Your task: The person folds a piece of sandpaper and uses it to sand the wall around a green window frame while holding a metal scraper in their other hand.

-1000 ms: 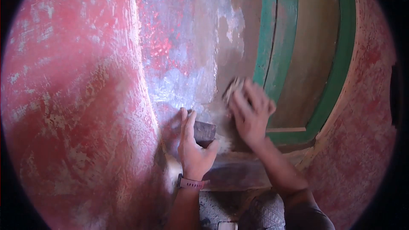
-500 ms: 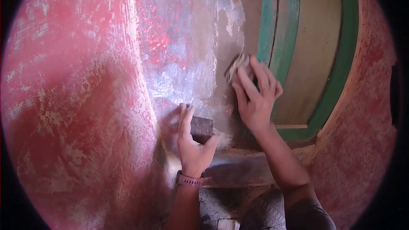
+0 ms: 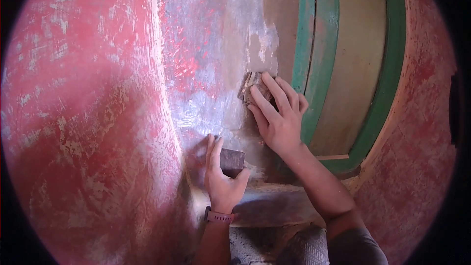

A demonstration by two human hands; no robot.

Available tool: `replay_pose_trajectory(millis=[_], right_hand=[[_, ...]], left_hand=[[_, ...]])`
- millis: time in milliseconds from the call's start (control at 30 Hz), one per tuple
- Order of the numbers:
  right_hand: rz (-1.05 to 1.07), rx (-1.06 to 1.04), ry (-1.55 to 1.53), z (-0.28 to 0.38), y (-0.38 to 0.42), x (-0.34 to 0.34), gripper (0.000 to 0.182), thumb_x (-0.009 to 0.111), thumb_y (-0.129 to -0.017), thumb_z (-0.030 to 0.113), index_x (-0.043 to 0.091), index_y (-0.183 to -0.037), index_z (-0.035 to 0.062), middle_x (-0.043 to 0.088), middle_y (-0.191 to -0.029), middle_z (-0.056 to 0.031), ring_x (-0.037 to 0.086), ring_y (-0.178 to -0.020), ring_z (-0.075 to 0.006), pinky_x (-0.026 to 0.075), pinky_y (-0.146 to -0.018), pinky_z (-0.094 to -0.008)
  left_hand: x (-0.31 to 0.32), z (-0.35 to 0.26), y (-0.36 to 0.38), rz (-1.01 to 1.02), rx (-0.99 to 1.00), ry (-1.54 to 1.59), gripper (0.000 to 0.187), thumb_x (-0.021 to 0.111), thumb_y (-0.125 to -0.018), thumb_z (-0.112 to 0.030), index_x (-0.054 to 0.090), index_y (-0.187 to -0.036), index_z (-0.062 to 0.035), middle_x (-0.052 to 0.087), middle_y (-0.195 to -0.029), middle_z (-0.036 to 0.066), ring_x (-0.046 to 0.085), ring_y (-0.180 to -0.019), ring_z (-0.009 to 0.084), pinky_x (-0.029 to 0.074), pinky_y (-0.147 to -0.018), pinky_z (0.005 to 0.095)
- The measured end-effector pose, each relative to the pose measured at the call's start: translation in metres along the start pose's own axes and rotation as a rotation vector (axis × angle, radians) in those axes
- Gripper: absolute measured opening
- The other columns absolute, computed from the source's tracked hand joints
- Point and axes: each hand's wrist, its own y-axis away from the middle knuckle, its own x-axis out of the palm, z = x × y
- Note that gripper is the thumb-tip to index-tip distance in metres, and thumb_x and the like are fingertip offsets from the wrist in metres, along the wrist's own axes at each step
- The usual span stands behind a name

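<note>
My right hand (image 3: 280, 118) is closed around a worn, grey-brown folded pad (image 3: 251, 88), which looks pressed against the wall surface (image 3: 230, 39) beside the green frame. Whether the pad is sandpaper or cloth I cannot make out. Lower and to the left, my left hand (image 3: 223, 184) grips a dark brown rectangular block (image 3: 232, 161) between thumb and fingers, its fingertips near the wall. A pinkish watch strap (image 3: 221, 217) circles the left wrist. Patches of grey, brown and red cover the wall strip in front of both hands.
Green framing (image 3: 326, 44) surrounds a tan panel (image 3: 360, 44) on the right. Scuffed red wall (image 3: 83, 118) fills the left side, with more red wall (image 3: 412, 176) at far right. Below the hands runs a ledge (image 3: 274, 203); patterned cloth (image 3: 306, 248) shows beneath it.
My right hand and its pad have moved left across the wall, away from the green frame. My left hand still holds the block, and the view has shifted slightly.
</note>
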Motion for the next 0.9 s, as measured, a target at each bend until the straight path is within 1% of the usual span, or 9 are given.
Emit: replay_pose_trajectory(millis=[100, 200, 300, 400, 500, 633, 733, 833, 900], right_hand=[[0.013, -0.013, -0.035, 0.010, 0.024, 0.001, 0.052, 0.086, -0.090, 0.019, 0.073, -0.141, 0.0204, 0.064, -0.156, -0.0048, 0.060, -0.138, -0.0266, 0.037, -0.107, -0.0422], [0.220, -0.113, -0.083, 0.018, 0.085, -0.011, 0.051, 0.085, -0.091, 0.018, 0.073, -0.141, 0.0195, 0.064, -0.156, -0.0053, 0.061, -0.137, -0.0264, 0.036, -0.107, -0.0426], [0.139, -0.057, -0.036, 0.005, 0.059, -0.012, 0.052, 0.085, -0.091, 0.018, 0.073, -0.142, 0.0200, 0.064, -0.157, -0.0056, 0.062, -0.136, -0.0258, 0.036, -0.106, -0.0426], [-0.086, 0.081, 0.057, -0.010, -0.004, -0.004, 0.054, 0.086, -0.090, 0.019, 0.073, -0.142, 0.0212, 0.064, -0.156, -0.0057, 0.062, -0.137, -0.0254, 0.036, -0.105, -0.0424], [-0.077, 0.060, 0.051, -0.013, 0.000, -0.004, 0.056, 0.088, -0.089, 0.021, 0.073, -0.142, 0.0230, 0.064, -0.157, -0.0059, 0.062, -0.137, -0.0255, 0.036, -0.105, -0.0424], [0.103, -0.058, -0.002, -0.006, 0.065, -0.015, 0.056, 0.089, -0.088, 0.022, 0.073, -0.142, 0.0234, 0.063, -0.159, -0.0061, 0.062, -0.139, -0.0259, 0.035, -0.107, -0.0427], [0.044, -0.038, 0.016, -0.021, 0.039, -0.018, 0.057, 0.089, -0.088, 0.022, 0.073, -0.142, 0.0233, 0.062, -0.159, -0.0061, 0.062, -0.138, -0.0255, 0.035, -0.107, -0.0434], [-0.091, 0.099, 0.046, -0.029, 0.001, -0.009, 0.056, 0.088, -0.088, 0.022, 0.073, -0.142, 0.0230, 0.062, -0.160, -0.0057, 0.062, -0.138, -0.0254, 0.034, -0.109, -0.0442], [-0.048, 0.088, 0.045, -0.022, 0.017, -0.010, 0.056, 0.088, -0.089, 0.021, 0.073, -0.142, 0.0229, 0.063, -0.159, -0.0052, 0.062, -0.138, -0.0250, 0.034, -0.109, -0.0443]], left_hand=[[-0.001, 0.003, 0.000, -0.011, 0.022, 0.006, 0.085, 0.081, -0.077, -0.005, 0.053, -0.156, 0.0021, 0.047, -0.169, 0.028, 0.047, -0.157, 0.0399, 0.037, -0.129, 0.0495], [-0.006, 0.000, 0.000, 0.008, 0.011, -0.019, 0.085, 0.081, -0.076, -0.006, 0.053, -0.156, 0.0019, 0.047, -0.169, 0.028, 0.047, -0.157, 0.0407, 0.037, -0.129, 0.0496], [-0.004, 0.001, -0.001, 0.009, 0.013, -0.018, 0.086, 0.082, -0.075, -0.006, 0.053, -0.156, 0.0016, 0.047, -0.169, 0.028, 0.047, -0.156, 0.0413, 0.037, -0.129, 0.0500], [-0.002, 0.000, 0.002, 0.000, 0.009, -0.008, 0.086, 0.081, -0.075, -0.006, 0.053, -0.156, 0.0014, 0.047, -0.169, 0.028, 0.047, -0.156, 0.0414, 0.037, -0.129, 0.0502], [-0.003, 0.000, 0.001, 0.013, 0.021, -0.010, 0.086, 0.082, -0.075, -0.006, 0.054, -0.156, 0.0014, 0.047, -0.169, 0.028, 0.047, -0.157, 0.0411, 0.038, -0.129, 0.0499], [-0.009, 0.003, -0.002, 0.031, 0.041, -0.022, 0.086, 0.081, -0.075, -0.005, 0.053, -0.156, 0.0018, 0.046, -0.170, 0.028, 0.046, -0.158, 0.0405, 0.037, -0.129, 0.0492], [-0.007, 0.007, -0.001, 0.029, 0.047, -0.013, 0.087, 0.081, -0.075, -0.004, 0.053, -0.157, 0.0023, 0.045, -0.170, 0.028, 0.045, -0.158, 0.0399, 0.036, -0.130, 0.0485], [-0.004, 0.009, 0.002, 0.026, 0.039, 0.004, 0.087, 0.080, -0.075, -0.002, 0.051, -0.158, 0.0030, 0.046, -0.170, 0.028, 0.045, -0.158, 0.0391, 0.035, -0.130, 0.0476], [-0.004, 0.005, 0.001, 0.022, 0.034, 0.013, 0.084, 0.079, -0.079, 0.001, 0.050, -0.158, 0.0037, 0.046, -0.170, 0.027, 0.045, -0.158, 0.0375, 0.034, -0.130, 0.0463]])
